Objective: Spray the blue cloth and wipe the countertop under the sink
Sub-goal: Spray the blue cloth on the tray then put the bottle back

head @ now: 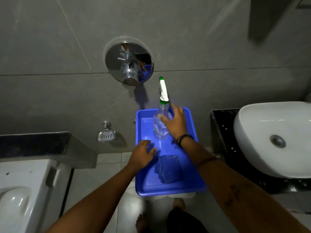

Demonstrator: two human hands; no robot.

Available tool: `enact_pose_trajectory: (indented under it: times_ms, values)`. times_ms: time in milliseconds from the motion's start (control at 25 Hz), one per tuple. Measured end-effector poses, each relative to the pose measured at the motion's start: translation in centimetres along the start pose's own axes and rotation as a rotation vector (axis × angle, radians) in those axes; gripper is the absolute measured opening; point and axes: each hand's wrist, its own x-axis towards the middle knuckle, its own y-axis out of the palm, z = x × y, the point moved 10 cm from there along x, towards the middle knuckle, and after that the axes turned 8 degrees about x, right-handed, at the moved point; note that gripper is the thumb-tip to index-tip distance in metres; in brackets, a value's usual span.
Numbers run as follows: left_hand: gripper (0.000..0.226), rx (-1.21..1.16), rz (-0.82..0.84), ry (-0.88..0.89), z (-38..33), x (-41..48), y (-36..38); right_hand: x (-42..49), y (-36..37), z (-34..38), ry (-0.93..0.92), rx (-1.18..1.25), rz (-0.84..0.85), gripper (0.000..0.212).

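A blue tray point(191, 125) sits in the middle of the view. In its far half stands a clear spray bottle point(160, 126) with a white and green trigger head. My right hand point(175, 122) is wrapped around the bottle's right side, thumb across its shoulder. A folded blue cloth point(169, 169) lies in the tray's near half. Just to the left of the cloth, my left hand point(143, 154) hovers over the tray's left rim, fingers apart and holding nothing. The white sink point(272, 137) rests on a black countertop point(220, 125) at the right.
A chrome wall valve point(128, 62) sticks out of the grey tiled wall above the tray. A metal soap dish point(106, 135) hangs on the wall at the left. A white toilet point(25, 190) fills the lower left. My bare feet show below the tray.
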Motion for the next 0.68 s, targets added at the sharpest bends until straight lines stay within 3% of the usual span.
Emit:
enact_pose_trajectory:
  times_ms: [120,240,360,480,680]
  values:
    - [0.035,-0.226,0.131,-0.370,3.1,-0.9,4.9,-6.1,-0.3,-12.4,0.420,-0.293,0.162,0.067]
    - [0.032,-0.359,0.205,-0.528,3.8,-2.6,8.5,-11.5,0.0,-19.0,0.718,-0.277,0.253,0.071]
    - [0.029,-0.592,0.247,-0.593,3.2,-3.7,10.8,-12.3,0.7,-20.5,0.823,-0.173,0.275,0.068]
    - [0.033,-0.745,0.279,-0.599,2.4,-4.8,11.2,-12.7,1.0,-20.0,0.890,0.084,0.318,0.050]
    - [0.039,-0.955,0.345,-0.340,-1.6,-4.8,10.1,-13.7,-2.9,-16.6,0.803,0.273,0.318,0.031]
